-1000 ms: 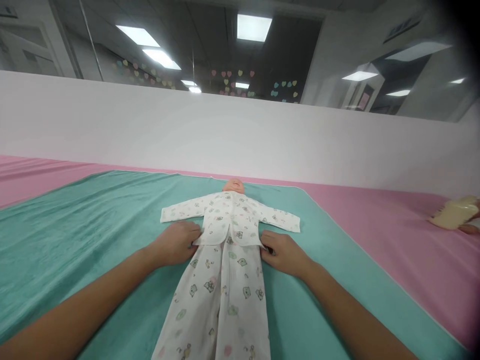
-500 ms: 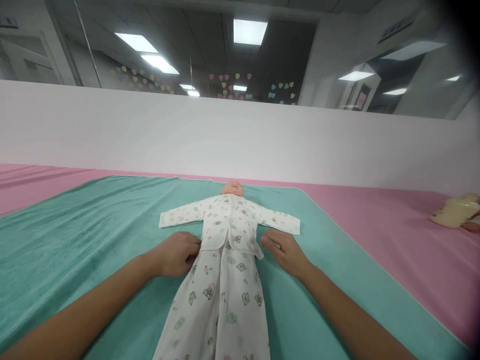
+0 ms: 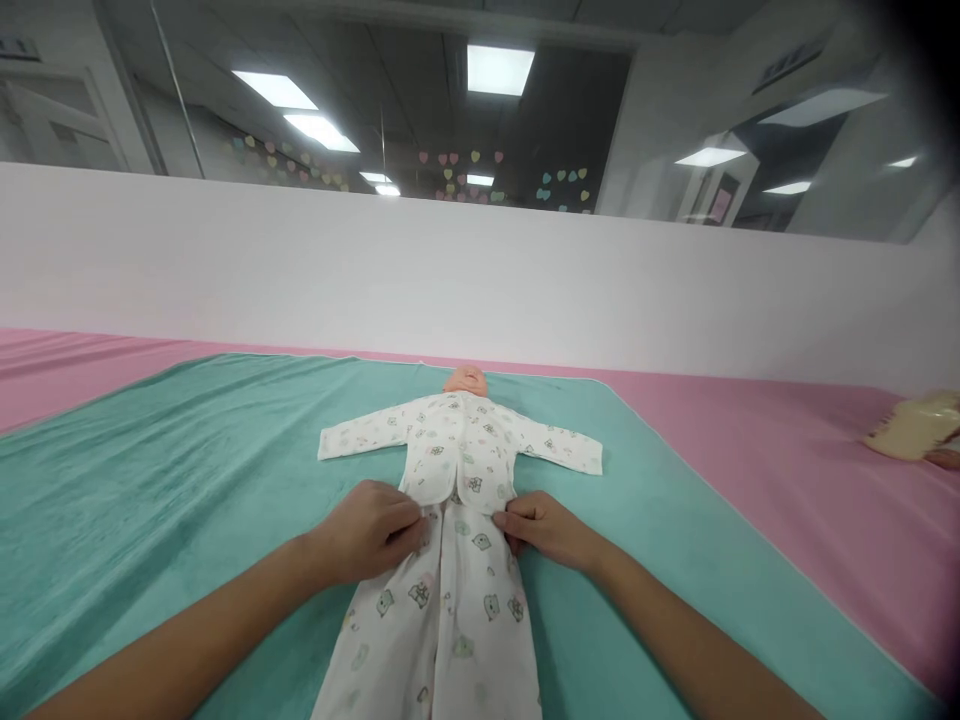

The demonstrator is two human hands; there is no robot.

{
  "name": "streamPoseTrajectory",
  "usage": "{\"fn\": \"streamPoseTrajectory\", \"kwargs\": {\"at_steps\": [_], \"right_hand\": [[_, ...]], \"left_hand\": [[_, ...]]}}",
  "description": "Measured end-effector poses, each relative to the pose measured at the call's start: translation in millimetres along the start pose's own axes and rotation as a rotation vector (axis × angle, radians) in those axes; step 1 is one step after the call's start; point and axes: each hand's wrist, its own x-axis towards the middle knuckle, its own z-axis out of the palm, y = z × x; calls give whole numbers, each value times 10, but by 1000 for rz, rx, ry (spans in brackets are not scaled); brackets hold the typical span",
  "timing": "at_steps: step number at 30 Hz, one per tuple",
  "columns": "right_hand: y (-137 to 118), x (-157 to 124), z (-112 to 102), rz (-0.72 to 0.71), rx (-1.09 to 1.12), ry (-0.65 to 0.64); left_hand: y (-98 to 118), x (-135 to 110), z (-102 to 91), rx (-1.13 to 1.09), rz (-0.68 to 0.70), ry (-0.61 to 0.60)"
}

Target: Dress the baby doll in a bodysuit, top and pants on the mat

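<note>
A baby doll [image 3: 466,380] lies on its back, only its head showing above its clothes. It wears a white printed baby shirt [image 3: 461,450] with both sleeves spread out sideways, over matching baby pants [image 3: 469,620]. My left hand [image 3: 371,530] is closed at the shirt's lower left hem, thumb and fingers together near the top of the pants. On the other side, my right hand [image 3: 551,528] pinches the lower right corner of the shirt, its fingertips partly hidden. The pants' legs run out of view at the bottom.
A teal blanket [image 3: 247,450] lies under the doll, over a pink sheet [image 3: 750,450]. Behind rises a white wall [image 3: 480,280] below a window [image 3: 525,130]. A beige object [image 3: 911,425], perhaps another doll's part, lies at the far right.
Both hands have moved inward and slightly nearer to me, onto the shirt's lower hem. The right corner, which stuck out to the side, is now in my right fingers.
</note>
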Motion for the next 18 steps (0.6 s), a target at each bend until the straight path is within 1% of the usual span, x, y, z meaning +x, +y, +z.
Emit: {"fn": "streamPoseTrajectory", "kwargs": {"at_steps": [4, 6, 8, 11, 13, 16, 18], "right_hand": [[10, 8, -20, -2, 47, -27], [33, 9, -74, -23, 131, 33], [68, -3, -183, -48, 265, 162], [147, -48, -437, -75, 479, 381], [215, -84, -623, -80, 586, 494], [323, -124, -828, -69, 697, 579], [379, -138, -886, -50, 732, 604]], "left_hand": [[-19, -8, 27, 0, 2, 17], [6, -10, 32, 6, -40, 11], [80, -37, 22, 2, -153, -2], [302, -181, -12, -66, -397, -26], [509, -352, -27, -140, -515, -41], [841, -638, -36, -259, -645, -71], [1044, -777, -62, -350, -717, -117]]}}
